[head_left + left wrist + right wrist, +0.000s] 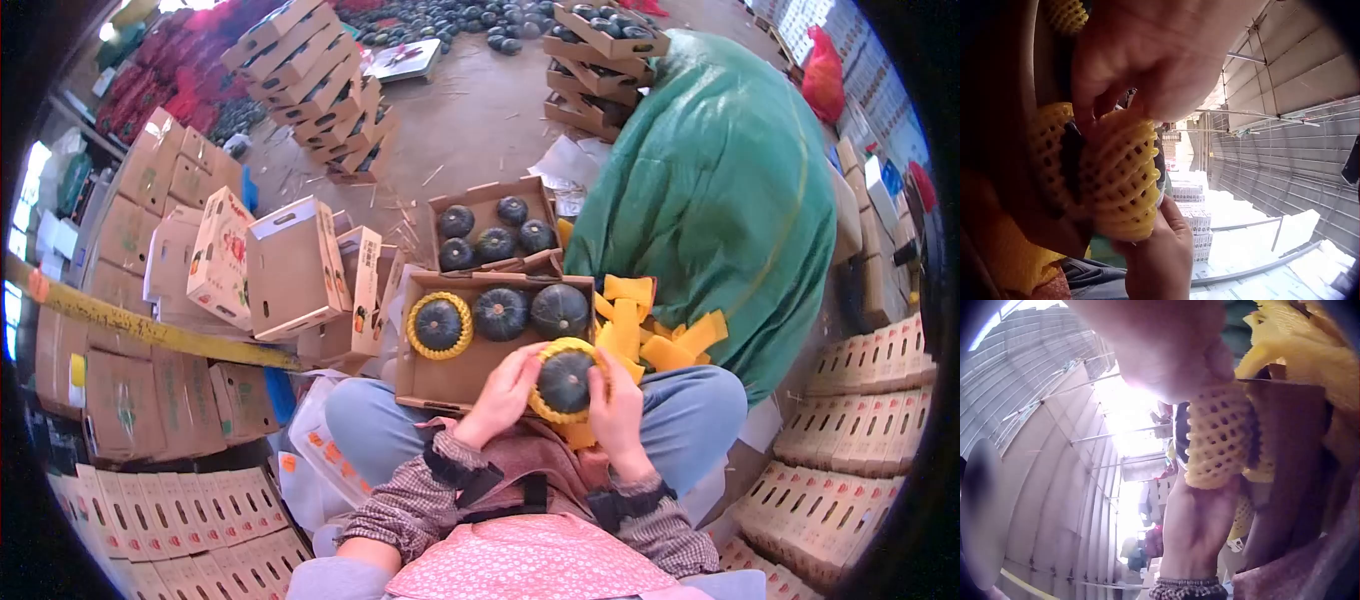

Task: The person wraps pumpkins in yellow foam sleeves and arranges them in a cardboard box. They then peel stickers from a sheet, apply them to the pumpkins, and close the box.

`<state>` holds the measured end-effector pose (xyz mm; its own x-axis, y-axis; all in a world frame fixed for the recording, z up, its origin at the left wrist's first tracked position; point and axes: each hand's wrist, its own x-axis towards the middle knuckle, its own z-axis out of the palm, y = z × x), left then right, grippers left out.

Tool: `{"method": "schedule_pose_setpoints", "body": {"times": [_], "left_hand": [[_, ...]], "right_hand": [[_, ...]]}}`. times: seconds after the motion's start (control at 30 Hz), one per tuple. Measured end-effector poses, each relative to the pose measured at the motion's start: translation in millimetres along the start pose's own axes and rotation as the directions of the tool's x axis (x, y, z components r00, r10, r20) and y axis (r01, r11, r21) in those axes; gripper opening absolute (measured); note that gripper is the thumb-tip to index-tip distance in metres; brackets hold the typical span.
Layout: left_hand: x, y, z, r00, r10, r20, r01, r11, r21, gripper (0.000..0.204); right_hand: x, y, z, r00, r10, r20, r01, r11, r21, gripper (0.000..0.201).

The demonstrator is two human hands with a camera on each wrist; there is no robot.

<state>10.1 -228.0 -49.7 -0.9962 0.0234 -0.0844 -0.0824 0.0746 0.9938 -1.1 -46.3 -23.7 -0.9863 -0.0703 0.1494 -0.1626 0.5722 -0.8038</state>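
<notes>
We grip one dark squash in its yellow foam net between left hand and right hand, above the open box.

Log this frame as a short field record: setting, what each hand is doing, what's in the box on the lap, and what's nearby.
Setting: person seated on the floor among stacked cardboard cartons
Left hand: holds the dark green round squash from its left side
Right hand: grips the yellow foam mesh sleeve around that squash
Open brown cardboard box: three squashes, one already in a yellow sleeve
Nearby: loose pile of yellow foam sleeves, large green sack, second open box of squashes
</notes>
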Motion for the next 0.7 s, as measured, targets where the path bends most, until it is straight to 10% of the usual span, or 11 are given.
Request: {"method": "schedule_pose_setpoints", "body": {"times": [0.03,0.13,0.2,0.23,0.27,0.3,0.37,0.57,0.7], "left_hand": [[-7,15,1,0.999,0.025,0.020,-0.025,1.000,0.008,0.039],[-29,57,-6,0.964,0.087,0.250,-0.073,0.995,-0.062,0.062],[-28,66,-20,0.945,0.099,0.312,-0.036,0.979,-0.203,0.059],[-26,76,-34,0.960,-0.123,0.253,0.164,0.975,-0.148,0.041],[-19,52,-53,0.991,0.089,0.098,-0.125,0.870,0.476,0.038],[-20,32,-70,0.964,0.258,-0.064,-0.084,0.523,0.848,0.052],[-14,14,-106,0.951,0.207,-0.229,0.180,0.230,0.956,0.085],[40,11,-169,0.993,0.095,0.064,-0.085,0.237,0.968,0.118],[69,11,-176,0.971,0.024,0.237,-0.236,0.239,0.942,0.119]], "right_hand": [[-2,-10,-13,0.975,0.159,0.157,-0.170,0.984,0.060,0.070],[-6,-31,-26,0.970,0.053,0.238,-0.120,0.954,0.276,0.119],[-6,-25,-23,0.956,0.080,0.281,-0.193,0.895,0.402,0.105],[-4,-24,-21,0.957,0.051,0.287,-0.175,0.888,0.426,0.101],[-3,-24,-18,0.963,0.019,0.269,-0.136,0.896,0.423,0.101],[-1,-25,-15,0.968,-0.014,0.250,-0.096,0.902,0.420,0.100],[4,-31,-8,0.968,-0.053,0.246,-0.079,0.865,0.496,0.101],[25,-46,13,0.909,-0.192,0.370,-0.011,0.876,0.482,0.105],[52,-52,36,0.652,-0.422,0.630,0.024,0.841,0.540,0.094]]}}
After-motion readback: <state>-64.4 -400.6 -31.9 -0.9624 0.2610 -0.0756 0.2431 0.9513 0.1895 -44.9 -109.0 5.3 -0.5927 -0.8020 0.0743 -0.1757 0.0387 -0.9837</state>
